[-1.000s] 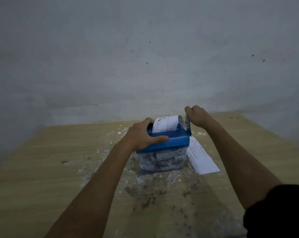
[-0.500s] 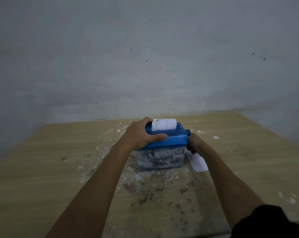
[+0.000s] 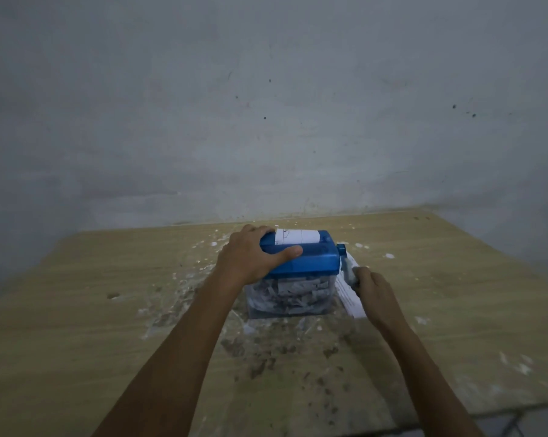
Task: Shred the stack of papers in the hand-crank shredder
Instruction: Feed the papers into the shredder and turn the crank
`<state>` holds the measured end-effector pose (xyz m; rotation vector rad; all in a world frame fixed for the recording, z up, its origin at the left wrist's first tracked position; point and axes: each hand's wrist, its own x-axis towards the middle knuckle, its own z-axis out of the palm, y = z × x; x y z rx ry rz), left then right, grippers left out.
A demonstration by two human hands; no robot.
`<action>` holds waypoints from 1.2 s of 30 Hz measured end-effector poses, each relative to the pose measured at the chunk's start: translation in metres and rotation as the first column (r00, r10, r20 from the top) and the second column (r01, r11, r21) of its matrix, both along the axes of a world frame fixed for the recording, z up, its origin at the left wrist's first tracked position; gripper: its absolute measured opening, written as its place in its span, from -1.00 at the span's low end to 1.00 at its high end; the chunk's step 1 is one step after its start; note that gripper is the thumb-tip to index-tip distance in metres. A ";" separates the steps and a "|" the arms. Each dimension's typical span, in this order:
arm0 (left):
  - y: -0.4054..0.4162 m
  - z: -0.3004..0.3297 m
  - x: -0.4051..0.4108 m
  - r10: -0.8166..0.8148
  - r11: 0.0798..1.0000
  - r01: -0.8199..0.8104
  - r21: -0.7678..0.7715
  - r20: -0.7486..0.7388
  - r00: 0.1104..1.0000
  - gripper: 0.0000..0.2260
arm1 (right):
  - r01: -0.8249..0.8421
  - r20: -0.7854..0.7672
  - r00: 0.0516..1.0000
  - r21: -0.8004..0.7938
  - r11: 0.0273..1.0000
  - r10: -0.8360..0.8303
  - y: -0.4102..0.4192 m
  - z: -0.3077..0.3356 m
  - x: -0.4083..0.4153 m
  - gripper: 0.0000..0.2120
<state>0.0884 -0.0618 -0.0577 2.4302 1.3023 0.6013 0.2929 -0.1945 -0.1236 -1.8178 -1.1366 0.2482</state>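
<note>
A small shredder with a blue top (image 3: 316, 258) and a clear bin (image 3: 290, 298) full of paper strips stands on the wooden table (image 3: 77, 310). A short strip of white paper (image 3: 297, 237) sticks out of the slot on top. My left hand (image 3: 250, 255) grips the blue top, thumb across its front. My right hand (image 3: 371, 287) holds the crank handle (image 3: 348, 269) at the shredder's right side, low and toward me. White sheets (image 3: 349, 296) lie on the table to the right of the shredder, partly hidden by my right hand.
Paper scraps, white flecks and dark stains are scattered over the table around the shredder. A grey wall (image 3: 266, 105) rises directly behind the table. The table's near right corner (image 3: 518, 405) shows, with floor beyond it.
My right hand has swung the crank from the top, down past the side, and now toward me. The paper in the slot has grown shorter. My left hand has kept its grip.
</note>
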 end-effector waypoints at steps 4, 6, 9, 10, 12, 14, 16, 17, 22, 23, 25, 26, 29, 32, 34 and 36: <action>0.002 0.004 0.000 -0.028 0.997 0.031 -0.067 0.034 0.999 -0.02 | 0.085 -0.107 0.992 0.159 0.984 -0.068 -0.002 0.020 -0.007 -0.62; 0.000 0.006 0.001 -0.039 0.995 0.043 -0.085 0.050 0.998 -0.02 | 0.133 -0.073 0.990 0.177 0.975 -0.122 0.000 0.026 -0.009 -0.58; -0.001 0.008 -0.002 -0.060 0.993 0.065 -0.096 0.062 0.996 -0.03 | 0.196 -0.052 0.981 0.215 0.957 -0.189 0.008 0.034 -0.010 -0.53; 0.000 0.008 -0.003 -0.068 0.992 0.075 -0.101 0.064 0.996 -0.03 | 0.207 -0.057 0.978 0.229 0.951 -0.199 0.011 0.036 -0.010 -0.52; 0.002 0.009 -0.004 -0.084 0.989 0.092 -0.117 0.066 0.994 -0.03 | 0.239 -0.103 0.970 0.249 0.939 -0.219 0.019 0.040 -0.008 -0.54; 0.004 0.010 -0.003 -0.098 0.987 0.105 -0.124 0.059 0.993 -0.03 | 0.266 -0.150 0.961 0.254 0.930 -0.233 0.026 0.045 -0.005 -0.57; 0.005 0.010 -0.002 -0.109 0.985 0.115 -0.125 0.053 0.993 -0.03 | 0.267 -0.148 0.961 0.253 0.930 -0.236 0.030 0.050 -0.001 -0.58; 0.005 0.009 -0.003 -0.113 0.986 0.119 -0.119 0.052 0.992 -0.03 | 0.266 -0.139 0.961 0.251 0.931 -0.238 0.032 0.053 0.000 -0.59; 0.010 0.005 -0.005 -0.127 0.985 0.135 -0.107 0.075 0.989 -0.05 | 0.260 -0.063 0.965 0.209 0.943 -0.253 0.062 0.077 0.015 -0.56; 0.010 0.003 -0.004 -0.125 0.986 0.131 -0.100 0.070 0.990 -0.04 | 0.258 -0.072 0.966 0.187 0.948 -0.249 0.069 0.080 0.019 -0.56; 0.012 0.002 -0.002 -0.122 0.988 0.127 -0.088 0.062 0.991 -0.03 | 0.248 -0.070 0.968 0.141 0.958 -0.240 0.080 0.086 0.026 -0.59; 0.012 0.001 -0.001 -0.128 0.987 0.133 -0.088 0.065 0.990 -0.03 | 0.234 -0.044 0.972 0.105 0.967 -0.231 0.084 0.086 0.029 -0.60; 0.015 0.000 -0.003 -0.163 0.982 0.170 -0.087 0.085 0.983 -0.07 | 0.149 -0.009 0.989 -0.025 0.989 -0.149 0.097 0.093 0.033 -0.60; 0.015 -0.001 -0.004 -0.175 0.980 0.183 -0.073 0.100 0.979 -0.07 | 0.027 -0.043 0.999 -0.139 0.990 -0.033 0.106 0.088 0.034 -0.61; 0.013 -0.001 -0.003 -0.176 0.981 0.181 -0.065 0.079 0.981 -0.05 | -0.013 -0.096 0.995 -0.160 0.987 -0.002 0.107 0.081 0.033 -0.59; 0.013 -0.002 -0.003 -0.168 0.984 0.171 -0.053 0.064 0.984 -0.03 | -0.020 -0.165 0.986 -0.161 0.987 -0.007 0.108 0.075 0.034 -0.58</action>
